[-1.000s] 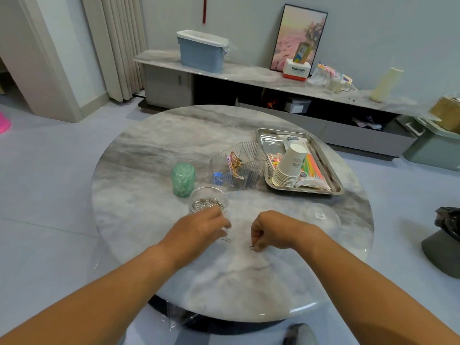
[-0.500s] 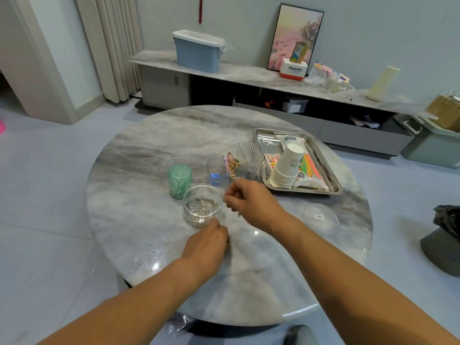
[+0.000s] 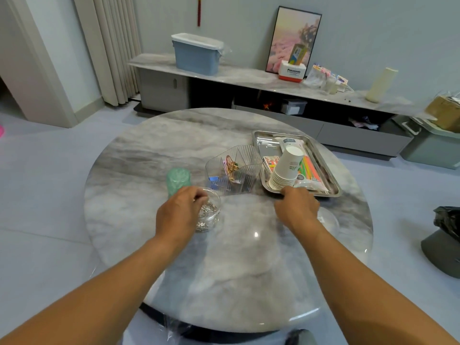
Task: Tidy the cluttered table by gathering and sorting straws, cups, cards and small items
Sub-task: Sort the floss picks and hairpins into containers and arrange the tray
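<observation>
I see the clear round bowl (image 3: 210,215) of silvery paper clips on the desk (image 3: 149,155), my left hand (image 3: 178,215) over it, fingers (image 3: 199,195) curled, contents indiscernible; right hand (image 3: 296,207) curled, grip indiscernible.

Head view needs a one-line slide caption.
Left hand over clear round paper-clip bowl; right hand at steel tray.

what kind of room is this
Most likely a home living room: a round marble table, a low media console along the wall with a framed picture leaning on it, and floor-length curtains.
</observation>
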A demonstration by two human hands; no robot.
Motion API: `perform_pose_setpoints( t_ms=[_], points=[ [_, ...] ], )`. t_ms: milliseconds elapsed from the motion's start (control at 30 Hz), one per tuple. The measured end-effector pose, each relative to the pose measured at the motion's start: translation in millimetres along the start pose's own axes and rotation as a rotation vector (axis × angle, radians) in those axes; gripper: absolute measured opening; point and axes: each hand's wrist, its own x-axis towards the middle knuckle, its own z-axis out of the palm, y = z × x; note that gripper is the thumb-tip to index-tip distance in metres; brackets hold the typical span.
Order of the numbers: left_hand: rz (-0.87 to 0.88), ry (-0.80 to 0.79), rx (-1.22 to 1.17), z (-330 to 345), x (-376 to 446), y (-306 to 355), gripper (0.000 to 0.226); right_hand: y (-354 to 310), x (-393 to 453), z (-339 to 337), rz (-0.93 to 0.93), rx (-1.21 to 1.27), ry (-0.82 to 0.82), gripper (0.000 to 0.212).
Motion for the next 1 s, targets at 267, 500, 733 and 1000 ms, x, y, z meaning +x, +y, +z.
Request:
perform_pose_setpoints(
  t_ms=[267,500,733,1000],
  points=[
    [-0.122,0.076,0.052,14,-10,-4,0.06,66,3,23,0.363,-0.006,-0.202,0.089],
    [-0.27,-0.248,-0.504,31,-21,6,0.063,40,0,22,0.224,0.143,-0.158,0.051],
    [-0.123,-0.597,-0.42,38,-44,0,0.144,25,-9,44,0.166,0.273,0.025,0.042],
    [-0.151,-0.495,-0.42,52,-42,-9,0.142,5,-3,23,0.02,0.9,-0.279,0.062]
  ],
)
